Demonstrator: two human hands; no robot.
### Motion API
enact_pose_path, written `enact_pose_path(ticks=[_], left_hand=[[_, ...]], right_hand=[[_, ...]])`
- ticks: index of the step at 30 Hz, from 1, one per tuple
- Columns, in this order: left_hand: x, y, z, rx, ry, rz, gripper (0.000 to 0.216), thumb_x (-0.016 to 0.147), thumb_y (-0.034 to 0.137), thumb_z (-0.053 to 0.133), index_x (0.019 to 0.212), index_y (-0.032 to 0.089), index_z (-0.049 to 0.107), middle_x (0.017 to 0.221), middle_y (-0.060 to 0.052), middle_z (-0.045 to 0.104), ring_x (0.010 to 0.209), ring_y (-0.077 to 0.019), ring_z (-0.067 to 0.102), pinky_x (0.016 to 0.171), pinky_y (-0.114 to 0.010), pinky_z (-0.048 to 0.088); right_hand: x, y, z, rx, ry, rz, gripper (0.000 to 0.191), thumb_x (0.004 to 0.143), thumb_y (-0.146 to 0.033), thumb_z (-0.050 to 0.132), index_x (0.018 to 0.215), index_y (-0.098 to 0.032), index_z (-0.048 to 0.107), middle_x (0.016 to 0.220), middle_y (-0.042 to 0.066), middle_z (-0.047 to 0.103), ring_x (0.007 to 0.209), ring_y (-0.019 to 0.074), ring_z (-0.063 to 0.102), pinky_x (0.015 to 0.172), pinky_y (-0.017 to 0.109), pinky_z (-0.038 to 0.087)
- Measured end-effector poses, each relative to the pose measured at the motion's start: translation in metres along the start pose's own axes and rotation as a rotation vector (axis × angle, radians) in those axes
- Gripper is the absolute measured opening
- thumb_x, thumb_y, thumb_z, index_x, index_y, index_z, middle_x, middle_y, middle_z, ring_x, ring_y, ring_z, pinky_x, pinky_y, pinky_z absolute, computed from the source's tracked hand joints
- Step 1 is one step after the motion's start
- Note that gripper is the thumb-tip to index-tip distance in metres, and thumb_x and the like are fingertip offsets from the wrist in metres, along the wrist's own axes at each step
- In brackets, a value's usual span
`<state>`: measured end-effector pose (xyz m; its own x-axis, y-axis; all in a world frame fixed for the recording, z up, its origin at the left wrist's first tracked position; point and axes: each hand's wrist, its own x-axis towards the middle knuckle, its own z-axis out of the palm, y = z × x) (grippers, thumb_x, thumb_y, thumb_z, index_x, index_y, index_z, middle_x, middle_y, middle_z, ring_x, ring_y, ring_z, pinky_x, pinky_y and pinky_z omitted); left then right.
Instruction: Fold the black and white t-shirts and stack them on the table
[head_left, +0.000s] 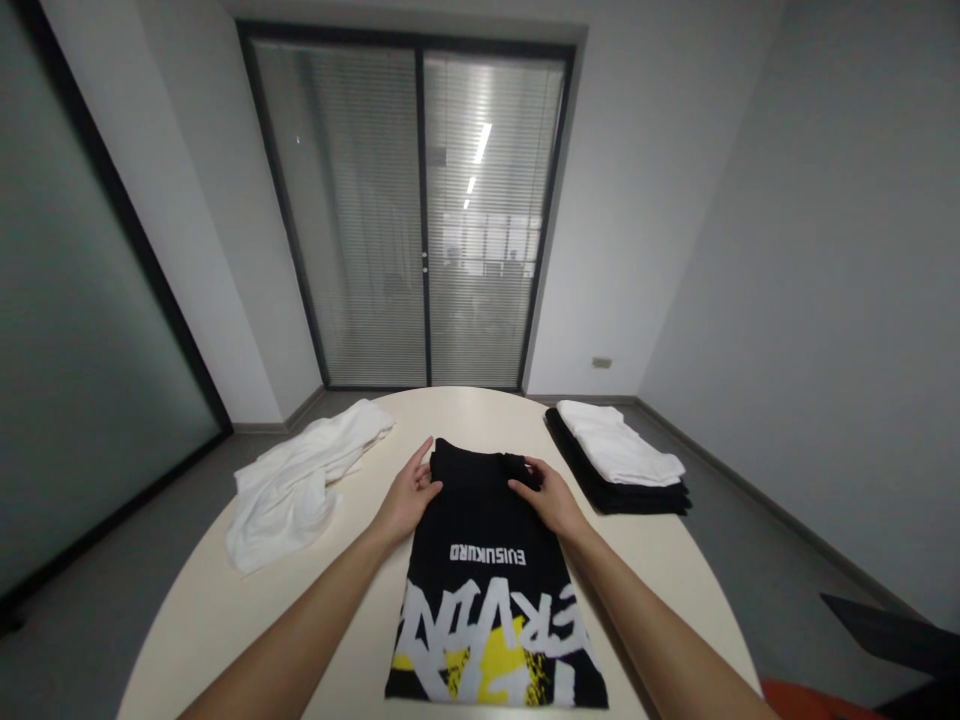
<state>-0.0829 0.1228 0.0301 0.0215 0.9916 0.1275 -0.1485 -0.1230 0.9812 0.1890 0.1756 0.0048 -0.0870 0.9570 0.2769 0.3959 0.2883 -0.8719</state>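
Note:
A black T-shirt (487,560) with white lettering and a yellow print lies folded into a long strip on the round cream table (225,600), running away from me. My left hand (411,492) rests on its far left corner, fingers stretched along the edge. On the far right corner sits my right hand (546,494), its fingers curled over the fabric and pressing it.
A loose white garment (300,480) lies crumpled at the table's left edge. At the far right stands a stack of folded clothes (622,460), white on top of black. Beyond the table are glass doors with blinds.

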Motion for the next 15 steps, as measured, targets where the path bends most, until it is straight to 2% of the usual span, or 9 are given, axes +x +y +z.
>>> enact_pose_path(ticks=[3, 6, 8, 12, 15], left_hand=[[0.000, 0.000, 0.000, 0.199, 0.027, 0.042, 0.069, 0.076, 0.024, 0.071, 0.142, 0.018, 0.052, 0.116, -0.010, 0.070, 0.097, -0.0208, 0.070, 0.088, -0.033, 0.054], [0.001, -0.001, -0.003, 0.219, 0.048, 0.039, 0.055, 0.078, 0.030, 0.069, 0.132, 0.018, 0.062, 0.114, -0.009, 0.071, 0.082, -0.0189, 0.070, 0.077, -0.032, 0.056], [0.003, -0.002, -0.005, 0.222, 0.117, 0.092, 0.047, 0.076, 0.032, 0.071, 0.120, 0.017, 0.067, 0.113, -0.010, 0.071, 0.083, -0.0196, 0.069, 0.076, -0.032, 0.055], [0.006, 0.000, -0.009, 0.268, 0.237, 0.174, 0.031, 0.072, 0.035, 0.075, 0.095, 0.016, 0.066, 0.099, -0.009, 0.072, 0.088, -0.0219, 0.067, 0.080, -0.033, 0.051], [0.002, 0.009, -0.010, 0.217, 0.202, 0.145, 0.043, 0.069, 0.032, 0.075, 0.106, 0.018, 0.058, 0.087, -0.004, 0.071, 0.085, -0.0203, 0.066, 0.078, -0.031, 0.050]], right_hand=[[0.003, 0.001, -0.001, 0.017, 0.048, 0.006, 0.041, 0.080, -0.041, 0.065, 0.114, -0.018, 0.065, 0.103, 0.010, 0.075, 0.097, 0.0257, 0.070, 0.093, 0.043, 0.053], [0.004, -0.006, -0.004, 0.090, 0.073, -0.001, 0.041, 0.079, -0.039, 0.063, 0.113, -0.018, 0.066, 0.103, 0.011, 0.074, 0.096, 0.0256, 0.070, 0.090, 0.042, 0.054], [0.003, -0.014, -0.009, 0.156, 0.061, -0.003, 0.045, 0.077, -0.038, 0.064, 0.117, -0.018, 0.065, 0.105, 0.011, 0.074, 0.098, 0.0258, 0.069, 0.089, 0.041, 0.054], [-0.004, -0.030, -0.023, 0.190, 0.019, -0.006, 0.049, 0.073, -0.031, 0.063, 0.120, -0.019, 0.065, 0.108, 0.009, 0.072, 0.100, 0.0245, 0.066, 0.085, 0.037, 0.053], [-0.013, -0.045, -0.036, 0.097, -0.044, -0.016, 0.050, 0.071, -0.024, 0.059, 0.120, -0.020, 0.066, 0.110, 0.007, 0.070, 0.091, 0.0209, 0.064, 0.082, 0.035, 0.051]])
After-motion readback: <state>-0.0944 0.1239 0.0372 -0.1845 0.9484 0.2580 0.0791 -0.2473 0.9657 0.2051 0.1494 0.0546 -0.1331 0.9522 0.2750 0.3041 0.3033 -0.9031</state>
